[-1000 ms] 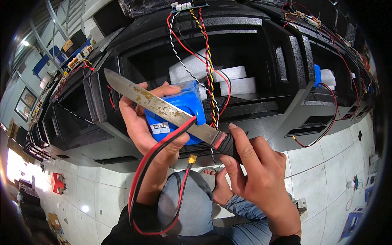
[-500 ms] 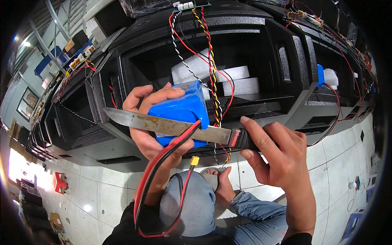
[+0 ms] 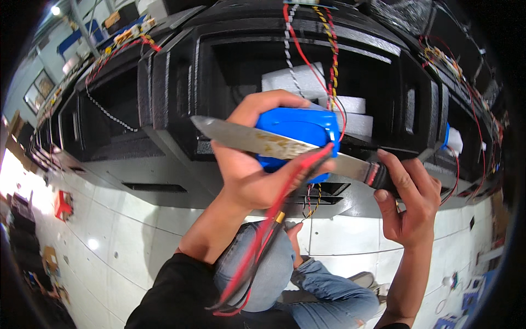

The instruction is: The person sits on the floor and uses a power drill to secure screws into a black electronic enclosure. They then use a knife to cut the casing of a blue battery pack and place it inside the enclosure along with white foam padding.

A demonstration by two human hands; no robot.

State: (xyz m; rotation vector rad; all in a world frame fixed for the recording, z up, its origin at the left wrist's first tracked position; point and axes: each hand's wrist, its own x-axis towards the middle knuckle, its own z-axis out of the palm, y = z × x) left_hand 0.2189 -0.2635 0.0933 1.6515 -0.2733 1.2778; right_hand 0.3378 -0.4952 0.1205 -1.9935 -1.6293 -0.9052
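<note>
White floor tiles [image 3: 131,230] lie below us, with our knee in blue jeans [image 3: 263,268]. Above it our left hand [image 3: 246,170] wraps closed around a blue battery pack [image 3: 298,131], thumb on its top. Our right hand [image 3: 408,205] closes on the dark handle of a long knife [image 3: 257,141], whose blade lies across the pack's front. Red and black wires [image 3: 274,219] hang over it. Behind stands a black foam case [image 3: 175,82] holding white foam blocks [image 3: 290,79]

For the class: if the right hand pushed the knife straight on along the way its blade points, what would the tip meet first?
Judging roughly, the knife in the right hand points left past the left hand; the black foam housing looks first, though depth is unclear.
</note>
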